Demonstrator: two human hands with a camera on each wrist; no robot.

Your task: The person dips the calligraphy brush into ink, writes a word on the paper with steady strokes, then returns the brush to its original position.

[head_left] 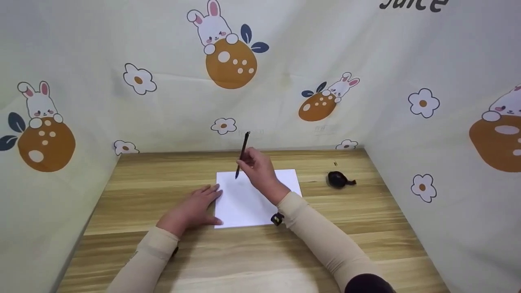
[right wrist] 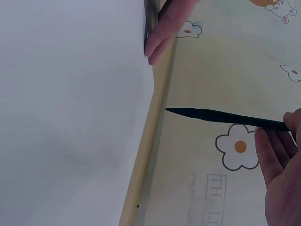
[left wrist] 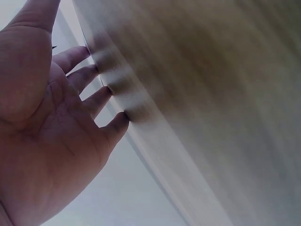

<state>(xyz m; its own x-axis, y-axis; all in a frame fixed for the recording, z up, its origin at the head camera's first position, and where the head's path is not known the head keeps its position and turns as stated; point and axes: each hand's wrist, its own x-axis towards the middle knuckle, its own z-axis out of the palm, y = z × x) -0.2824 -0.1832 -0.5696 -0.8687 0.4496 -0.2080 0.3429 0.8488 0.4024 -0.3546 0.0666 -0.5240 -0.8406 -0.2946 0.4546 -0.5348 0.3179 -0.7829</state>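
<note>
A blank-looking white sheet of paper (head_left: pixel 246 207) lies on the wooden table. My right hand (head_left: pixel 261 171) pinches a slim black ink brush (head_left: pixel 244 149) between thumb and fingers, over the sheet's far part. In the right wrist view the dark pointed tip of the brush (right wrist: pixel 211 114) appears apart from the paper (right wrist: pixel 70 94). My left hand (head_left: pixel 194 208) rests at the sheet's left edge, fingers spread, with fingertips and thumb touching it. In the left wrist view, the palm of the left hand (left wrist: pixel 61 117) faces the camera and holds nothing.
A small black round dish (head_left: pixel 337 179) with a short handle stands on the table (head_left: pixel 134 191) right of the paper. A tiny dark speck lies behind it. Cloth walls (head_left: pixel 171 110) printed with rabbits, oranges and flowers enclose the table's back and sides.
</note>
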